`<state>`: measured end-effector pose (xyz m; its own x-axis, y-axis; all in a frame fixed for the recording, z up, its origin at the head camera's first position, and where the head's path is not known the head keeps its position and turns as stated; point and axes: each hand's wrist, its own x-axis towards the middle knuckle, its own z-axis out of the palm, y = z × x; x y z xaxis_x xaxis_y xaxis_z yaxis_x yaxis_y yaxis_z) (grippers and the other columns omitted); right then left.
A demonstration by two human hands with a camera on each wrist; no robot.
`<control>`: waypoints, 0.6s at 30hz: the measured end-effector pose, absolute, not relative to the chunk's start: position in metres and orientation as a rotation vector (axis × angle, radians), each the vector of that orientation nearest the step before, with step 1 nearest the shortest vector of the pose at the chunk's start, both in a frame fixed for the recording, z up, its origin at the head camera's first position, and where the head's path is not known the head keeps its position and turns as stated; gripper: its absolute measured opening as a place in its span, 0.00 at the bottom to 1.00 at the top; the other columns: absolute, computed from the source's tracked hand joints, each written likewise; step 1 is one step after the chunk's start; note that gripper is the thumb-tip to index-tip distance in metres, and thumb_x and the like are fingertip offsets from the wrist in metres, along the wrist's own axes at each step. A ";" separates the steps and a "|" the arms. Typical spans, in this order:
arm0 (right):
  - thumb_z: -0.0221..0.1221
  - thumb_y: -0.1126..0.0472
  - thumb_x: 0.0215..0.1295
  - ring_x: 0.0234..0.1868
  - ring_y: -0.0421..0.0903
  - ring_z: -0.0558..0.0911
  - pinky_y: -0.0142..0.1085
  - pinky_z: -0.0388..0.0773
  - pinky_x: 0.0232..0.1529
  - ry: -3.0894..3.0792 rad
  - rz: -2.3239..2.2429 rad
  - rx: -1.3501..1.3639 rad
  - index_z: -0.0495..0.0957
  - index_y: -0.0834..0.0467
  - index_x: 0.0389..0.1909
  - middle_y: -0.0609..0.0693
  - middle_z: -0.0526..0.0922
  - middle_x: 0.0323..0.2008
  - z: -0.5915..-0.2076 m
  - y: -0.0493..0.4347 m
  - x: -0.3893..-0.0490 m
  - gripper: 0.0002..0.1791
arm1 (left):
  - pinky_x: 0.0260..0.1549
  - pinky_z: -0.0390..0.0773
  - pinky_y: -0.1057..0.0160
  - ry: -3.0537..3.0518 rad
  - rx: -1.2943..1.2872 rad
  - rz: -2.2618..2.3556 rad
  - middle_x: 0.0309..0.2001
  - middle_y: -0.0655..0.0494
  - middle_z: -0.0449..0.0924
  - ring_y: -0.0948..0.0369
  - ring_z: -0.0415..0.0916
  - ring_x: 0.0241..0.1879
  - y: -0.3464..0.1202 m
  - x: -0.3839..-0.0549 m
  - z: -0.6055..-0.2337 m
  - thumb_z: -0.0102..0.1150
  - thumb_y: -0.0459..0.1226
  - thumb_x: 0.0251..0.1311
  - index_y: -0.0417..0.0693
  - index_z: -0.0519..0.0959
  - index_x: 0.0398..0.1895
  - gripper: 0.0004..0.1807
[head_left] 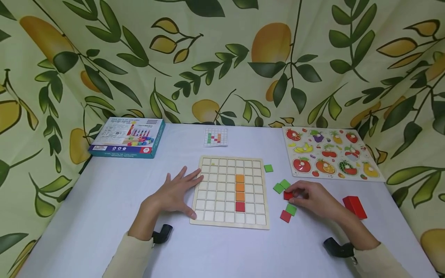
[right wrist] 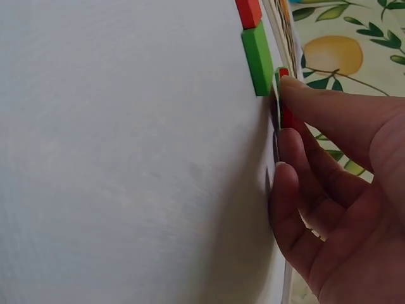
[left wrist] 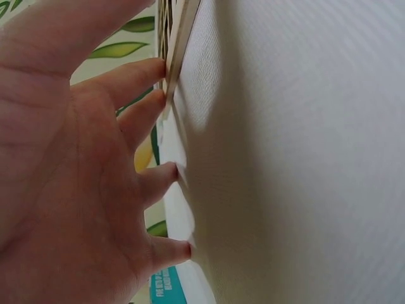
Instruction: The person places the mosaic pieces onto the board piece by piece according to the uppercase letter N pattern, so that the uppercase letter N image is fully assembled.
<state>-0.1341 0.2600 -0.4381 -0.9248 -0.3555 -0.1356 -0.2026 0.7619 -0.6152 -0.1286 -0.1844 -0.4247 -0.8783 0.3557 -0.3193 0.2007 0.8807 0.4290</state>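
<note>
White cloth covers the worktop (head_left: 222, 255), and nearest on it a loose red square tile (head_left: 285, 216) touches a green square tile (head_left: 291, 209). Beside them the right hand (head_left: 314, 199) pinches another red square tile (head_left: 287, 195) between thumb and finger, a grip that probably suits so thin a piece; whether it is off the cloth I cannot tell. A red rectangular block (head_left: 355, 207) lies just beyond that forearm. The left hand (head_left: 174, 193) spreads wide, fingertips and thumb along the left edge of the pale wooden grid board (head_left: 229, 224), seemingly to steady it. In one column sit three orange square tiles (head_left: 240, 187) above a red one (head_left: 240, 207). Farther off, a small printed grid card (head_left: 215, 143) faces the person, presumably for easy reading, between a teal-edged cardboard box (head_left: 126, 137) and a fruit-printed white board (head_left: 323, 148).
</note>
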 end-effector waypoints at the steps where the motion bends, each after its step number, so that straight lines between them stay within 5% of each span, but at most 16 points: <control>1: 0.73 0.59 0.59 0.40 0.39 0.80 0.25 0.82 0.38 2.713 -0.903 -0.439 0.85 0.53 0.50 0.45 0.86 0.41 -0.437 0.260 -0.135 0.18 | 0.73 0.35 0.21 2.656 0.408 0.545 0.84 0.62 0.48 0.41 0.34 0.84 -0.184 -0.129 -0.425 0.85 0.60 0.28 0.61 0.61 0.79 0.68; 18: 0.72 0.64 0.59 0.43 0.41 0.87 0.22 0.83 0.42 2.662 -1.070 -0.555 0.87 0.53 0.46 0.51 0.89 0.46 -0.424 0.237 -0.149 0.14 | 0.73 0.35 0.21 2.645 0.417 0.544 0.84 0.63 0.46 0.42 0.32 0.84 -0.185 -0.129 -0.424 0.85 0.59 0.30 0.61 0.60 0.80 0.67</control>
<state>-0.1485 0.2375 -0.4242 -0.9046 -0.4219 -0.0608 -0.2625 0.6637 -0.7004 -0.1293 -0.1853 -0.4244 -0.8730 0.3621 -0.3267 0.2038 0.8794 0.4302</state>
